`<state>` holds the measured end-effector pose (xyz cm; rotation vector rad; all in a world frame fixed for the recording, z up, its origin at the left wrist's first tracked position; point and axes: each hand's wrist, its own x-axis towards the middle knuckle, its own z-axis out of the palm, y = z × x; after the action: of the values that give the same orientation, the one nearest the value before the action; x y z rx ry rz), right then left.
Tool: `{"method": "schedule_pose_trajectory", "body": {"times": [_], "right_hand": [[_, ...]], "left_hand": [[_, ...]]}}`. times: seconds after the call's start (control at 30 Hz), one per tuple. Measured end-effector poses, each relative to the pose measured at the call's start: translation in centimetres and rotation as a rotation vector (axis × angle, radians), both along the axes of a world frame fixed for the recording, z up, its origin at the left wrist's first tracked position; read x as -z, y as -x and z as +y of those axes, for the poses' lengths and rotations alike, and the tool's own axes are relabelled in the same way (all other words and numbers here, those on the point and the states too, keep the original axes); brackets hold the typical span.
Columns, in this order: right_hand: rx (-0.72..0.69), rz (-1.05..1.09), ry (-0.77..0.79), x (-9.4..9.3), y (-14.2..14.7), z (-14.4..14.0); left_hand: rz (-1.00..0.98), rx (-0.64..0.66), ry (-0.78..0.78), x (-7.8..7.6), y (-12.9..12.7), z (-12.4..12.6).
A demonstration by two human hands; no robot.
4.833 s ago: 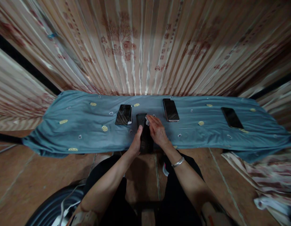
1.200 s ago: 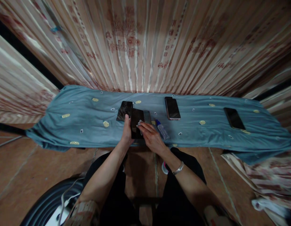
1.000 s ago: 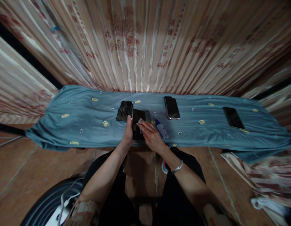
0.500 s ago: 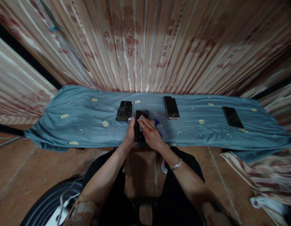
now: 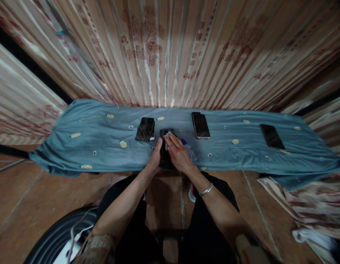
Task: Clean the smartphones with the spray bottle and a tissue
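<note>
Centre frame, on the blue cloth [image 5: 98,146]: left hand [image 5: 155,158] is gripping a dark phone [image 5: 166,157]; right hand [image 5: 178,156] is pinching a white wipe [image 5: 166,136] against it.

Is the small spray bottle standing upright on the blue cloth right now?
No, the spray bottle lies on its side on the blue cloth.

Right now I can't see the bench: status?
Left hand grips phone. Right hand presses wipe on it. Bottle lies beside the right hand.
</note>
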<state>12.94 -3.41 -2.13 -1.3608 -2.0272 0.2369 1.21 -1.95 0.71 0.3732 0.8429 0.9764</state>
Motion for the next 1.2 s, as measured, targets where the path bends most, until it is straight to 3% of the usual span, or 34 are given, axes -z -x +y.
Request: {"method": "schedule_pose_trajectory", "body": {"times": [0.6, 1.2], "right_hand": [[0.048, 0.022, -0.02, 0.2, -1.1, 1.0], [0.138, 0.057, 0.021, 0.3, -3.3, 1.9]], "left_hand": [[-0.013, 0.064, -0.073, 2.5, -0.7, -0.1], [-0.052, 0.107, 0.003, -0.3, -0.3, 0.0]]}}
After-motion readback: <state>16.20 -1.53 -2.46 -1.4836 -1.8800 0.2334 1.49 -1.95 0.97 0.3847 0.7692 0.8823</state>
